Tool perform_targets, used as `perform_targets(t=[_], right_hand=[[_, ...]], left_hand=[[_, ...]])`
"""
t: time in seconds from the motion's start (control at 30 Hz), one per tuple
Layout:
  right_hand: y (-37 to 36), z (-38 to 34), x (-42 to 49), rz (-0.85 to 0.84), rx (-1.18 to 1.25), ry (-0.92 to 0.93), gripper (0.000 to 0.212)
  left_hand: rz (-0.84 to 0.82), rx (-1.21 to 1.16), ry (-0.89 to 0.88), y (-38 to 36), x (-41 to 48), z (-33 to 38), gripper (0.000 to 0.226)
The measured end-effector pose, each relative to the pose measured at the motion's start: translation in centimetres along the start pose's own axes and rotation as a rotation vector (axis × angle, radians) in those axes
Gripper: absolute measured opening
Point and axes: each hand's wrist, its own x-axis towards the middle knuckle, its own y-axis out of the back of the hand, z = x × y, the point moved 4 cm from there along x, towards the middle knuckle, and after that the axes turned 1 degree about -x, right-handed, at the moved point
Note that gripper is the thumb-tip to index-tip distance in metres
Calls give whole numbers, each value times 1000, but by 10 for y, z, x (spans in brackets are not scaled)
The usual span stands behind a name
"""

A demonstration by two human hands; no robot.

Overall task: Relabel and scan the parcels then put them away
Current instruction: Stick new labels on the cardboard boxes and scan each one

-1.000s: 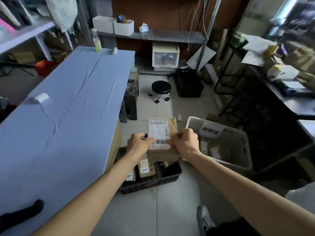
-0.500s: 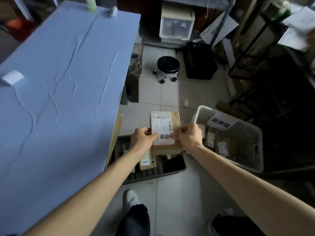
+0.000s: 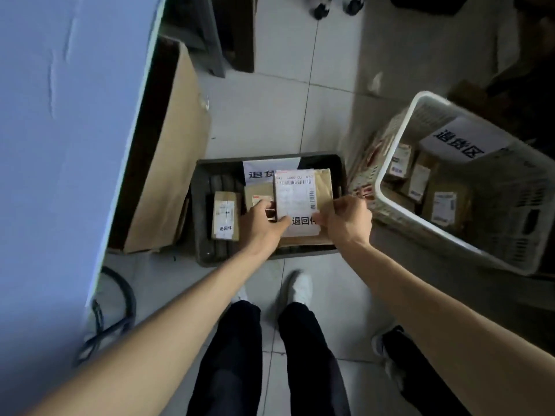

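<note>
I hold a small brown parcel (image 3: 322,187) with a white barcode label (image 3: 295,199) over a dark crate (image 3: 339,172) on the floor. My left hand (image 3: 261,220) pinches its left edge, thumb on the label. My right hand (image 3: 345,220) grips its right edge. The crate holds other labelled parcels, one (image 3: 225,216) lying at its left side. A white sign (image 3: 259,172) hangs on the crate's far wall, partly hidden by the held parcel.
A white basket (image 3: 399,139) with a paper sign and several labelled parcels stands to the right. The blue-covered table (image 3: 66,130) fills the left, with a cardboard box (image 3: 171,145) beneath its edge. My legs and white shoes stand on grey tiles; a black cable lies lower left.
My view has tilted steeply down and I have stepped closer. The parcel, still held in both hands, has come lower over the dark crate.
</note>
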Motion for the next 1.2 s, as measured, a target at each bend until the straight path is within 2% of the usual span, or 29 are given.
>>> perform_targets(t=[0.07, 0.13, 0.27, 0.37, 0.47, 0.63, 0.77, 0.93, 1.07, 1.2], right_hand=[[-16, 19, 19, 7, -26, -28, 25], [-28, 34, 36, 12, -60, -51, 32], [-46, 46, 65, -5, -96, -39, 30], [-61, 44, 89, -29, -106, -17, 32], [-78, 40, 123, -75, -163, -27, 42], [-87, 41, 145, -214, -416, -123, 74], [-70, 18, 126, -211, -494, 4, 65], [-26, -46, 81, -220, -539, 158, 47], [22, -137, 14, -219, -583, 339, 39], [60, -245, -61, -204, -625, 575, 47]], left_hand=[[-9, 100, -15, -16, 20, -20, 32], [-15, 331, -44, -25, 35, -32, 40], [-151, 663, -130, -33, 60, -42, 57], [-119, 862, -220, -31, 76, -46, 51], [-79, 898, -253, -33, 92, -47, 46], [-49, 922, -258, -33, 105, -44, 49], [-34, 939, -256, -19, 99, -26, 43], [-26, 871, -210, 21, 65, 27, 48], [68, 781, -230, 85, 18, 98, 43], [253, 815, -280, 172, -38, 171, 39]])
